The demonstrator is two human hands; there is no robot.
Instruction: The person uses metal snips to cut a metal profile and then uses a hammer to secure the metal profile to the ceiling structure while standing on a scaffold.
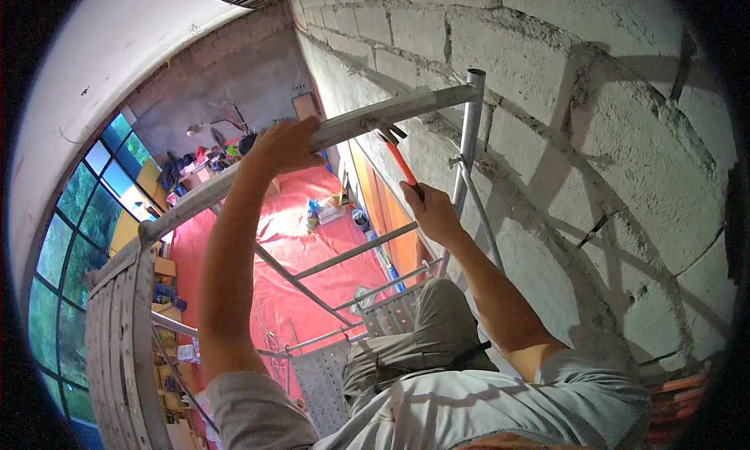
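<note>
My left hand is raised to the metal top rail of the scaffold frame, its fingers lying over the rail and partly hidden from me. In my right hand is a claw hammer with a red-orange and black handle, gripped near the lower end. The dark hammer head points up, close beneath the rail or against it; I cannot tell whether they touch. To the right of the hammer, the rail meets an upright tube of the scaffold.
A rough block wall rises close on my right. Perforated metal planks stand at the left, with another platform under my legs. Far below, red sheeting covers the floor, with boxes and tools around it. Windows line the left side.
</note>
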